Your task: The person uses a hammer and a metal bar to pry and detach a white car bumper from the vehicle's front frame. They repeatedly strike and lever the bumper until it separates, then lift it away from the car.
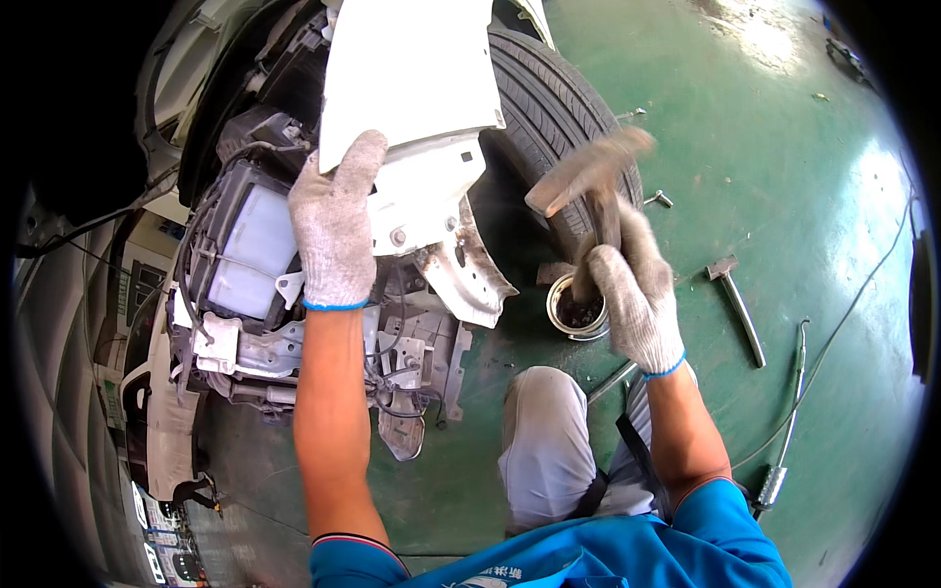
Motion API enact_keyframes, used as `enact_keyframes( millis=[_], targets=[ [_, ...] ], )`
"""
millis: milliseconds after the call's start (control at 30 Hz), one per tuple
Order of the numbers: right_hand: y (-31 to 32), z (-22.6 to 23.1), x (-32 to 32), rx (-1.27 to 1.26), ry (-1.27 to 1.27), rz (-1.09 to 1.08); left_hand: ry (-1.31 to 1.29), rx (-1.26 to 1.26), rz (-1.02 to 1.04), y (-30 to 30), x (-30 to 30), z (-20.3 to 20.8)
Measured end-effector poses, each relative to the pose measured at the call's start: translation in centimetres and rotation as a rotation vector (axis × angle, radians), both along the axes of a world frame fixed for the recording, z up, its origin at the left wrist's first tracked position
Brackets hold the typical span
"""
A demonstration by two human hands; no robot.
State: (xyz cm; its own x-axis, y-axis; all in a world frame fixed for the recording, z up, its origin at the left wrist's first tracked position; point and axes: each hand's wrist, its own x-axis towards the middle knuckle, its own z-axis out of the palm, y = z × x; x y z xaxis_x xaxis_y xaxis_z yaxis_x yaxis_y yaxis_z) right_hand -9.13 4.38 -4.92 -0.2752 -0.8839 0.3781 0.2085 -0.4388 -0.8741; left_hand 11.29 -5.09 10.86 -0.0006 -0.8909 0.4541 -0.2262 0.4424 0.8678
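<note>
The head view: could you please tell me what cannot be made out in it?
In the head view:
Hammer in the right hand: its head is motion-blurred.
White panel: its top is cut off by the upper edge.
Tyre: partly hidden by the panel.
Left hand: some fingers are out of sight.
Round tin: its dark contents are too small to identify.

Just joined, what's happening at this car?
A person's gloved left hand holds the white body panel near its lower edge. The gloved right hand grips a hammer, its blurred head raised in front of the tyre. An open round container sits below the right hand, and a second hammer lies on the green floor to the right.
</note>
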Motion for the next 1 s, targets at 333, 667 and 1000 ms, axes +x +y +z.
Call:
enact_keyframes(
  millis=[333,667,1000],
  targets=[
    [-5.7,-0.7,6.6,0.178,-0.257,-0.058,0.020,-0.058,0.032,-0.1,-0.6,-0.3],
    [-7.5,0.4,9.0,0.131,-0.097,-0.150,-0.116,-0.089,0.009,-1.3,0.4,-0.5],
    [-7.4,-0.4,8.5,-0.159,0.478,-0.586,-0.123,-0.045,0.066,-0.4,-0.6,-0.3]
  ],
)
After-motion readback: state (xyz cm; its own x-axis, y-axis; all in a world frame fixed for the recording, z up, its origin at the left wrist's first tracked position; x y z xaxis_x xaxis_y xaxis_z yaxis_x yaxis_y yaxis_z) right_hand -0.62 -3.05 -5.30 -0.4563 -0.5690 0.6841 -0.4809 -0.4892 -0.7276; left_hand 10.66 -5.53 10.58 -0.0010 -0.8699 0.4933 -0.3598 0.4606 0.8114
